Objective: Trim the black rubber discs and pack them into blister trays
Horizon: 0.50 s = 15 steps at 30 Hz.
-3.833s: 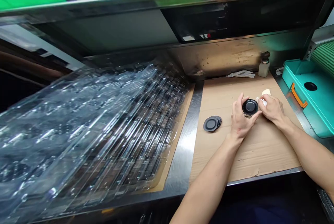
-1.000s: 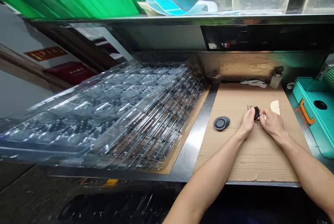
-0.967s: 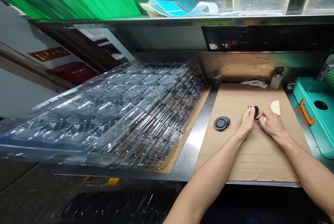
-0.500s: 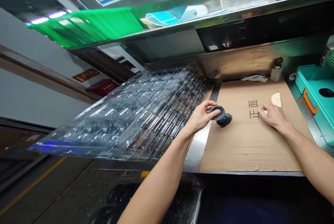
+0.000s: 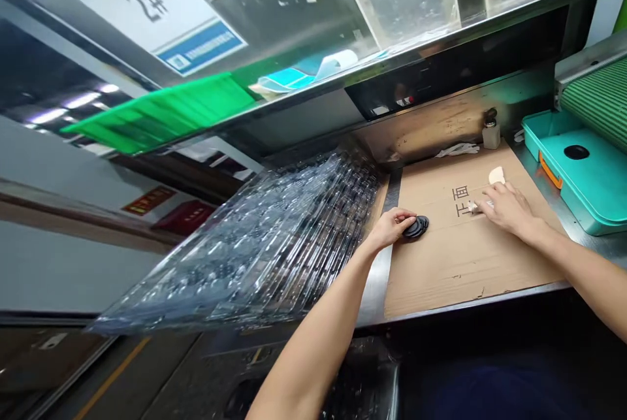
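Observation:
My left hand (image 5: 390, 227) pinches the edge of a round black part (image 5: 416, 226) low over the left side of the cardboard sheet (image 5: 441, 263). The part sits on or against other black pieces there; I cannot tell them apart. Farther right, my right hand (image 5: 507, 208) is closed round a small white piece (image 5: 473, 206), whose tip sticks out over the printed black characters (image 5: 460, 193). Just behind that hand lies a cream-coloured flat piece (image 5: 496, 176).
Stacked clear plastic trays (image 5: 255, 230) lean at the left. A small bottle (image 5: 491, 132) and white gloves (image 5: 458, 149) lie at the back. A teal box (image 5: 588, 172) stands right, a green bin (image 5: 161, 113) on the shelf above.
My left hand has lowered the black ring onto the dark pieces on the cardboard. The right hand stays near the characters, its fingers more spread over the white piece. The view has shifted.

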Motion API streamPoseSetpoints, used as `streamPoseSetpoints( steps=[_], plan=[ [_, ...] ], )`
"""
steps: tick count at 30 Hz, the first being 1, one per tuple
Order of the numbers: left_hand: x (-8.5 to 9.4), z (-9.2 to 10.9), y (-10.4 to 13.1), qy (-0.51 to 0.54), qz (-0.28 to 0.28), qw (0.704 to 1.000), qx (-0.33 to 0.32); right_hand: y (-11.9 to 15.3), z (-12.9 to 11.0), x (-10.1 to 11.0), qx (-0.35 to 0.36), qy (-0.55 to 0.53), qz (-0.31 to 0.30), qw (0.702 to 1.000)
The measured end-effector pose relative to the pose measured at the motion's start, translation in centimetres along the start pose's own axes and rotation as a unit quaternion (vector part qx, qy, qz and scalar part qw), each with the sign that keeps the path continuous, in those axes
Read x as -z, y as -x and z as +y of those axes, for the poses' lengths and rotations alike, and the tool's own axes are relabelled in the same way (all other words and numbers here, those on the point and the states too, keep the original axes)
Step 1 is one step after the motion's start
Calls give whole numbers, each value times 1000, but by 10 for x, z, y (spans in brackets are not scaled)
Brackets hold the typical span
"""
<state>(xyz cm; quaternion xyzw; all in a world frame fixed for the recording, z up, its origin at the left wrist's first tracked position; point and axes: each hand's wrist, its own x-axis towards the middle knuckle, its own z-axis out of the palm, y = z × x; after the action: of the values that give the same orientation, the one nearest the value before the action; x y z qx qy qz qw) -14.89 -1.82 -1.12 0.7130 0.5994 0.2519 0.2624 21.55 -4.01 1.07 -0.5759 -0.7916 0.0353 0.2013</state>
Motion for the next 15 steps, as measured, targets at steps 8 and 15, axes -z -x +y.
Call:
streamPoseSetpoints(
  steps=[8,15],
  plan=[
    [6,20,14,-76,-126,989,-29,59,37,-4,15,-65,111,992],
    [4,38,7,-160,-140,970,-117,132,2,25,51,-145,317,936]
  ],
)
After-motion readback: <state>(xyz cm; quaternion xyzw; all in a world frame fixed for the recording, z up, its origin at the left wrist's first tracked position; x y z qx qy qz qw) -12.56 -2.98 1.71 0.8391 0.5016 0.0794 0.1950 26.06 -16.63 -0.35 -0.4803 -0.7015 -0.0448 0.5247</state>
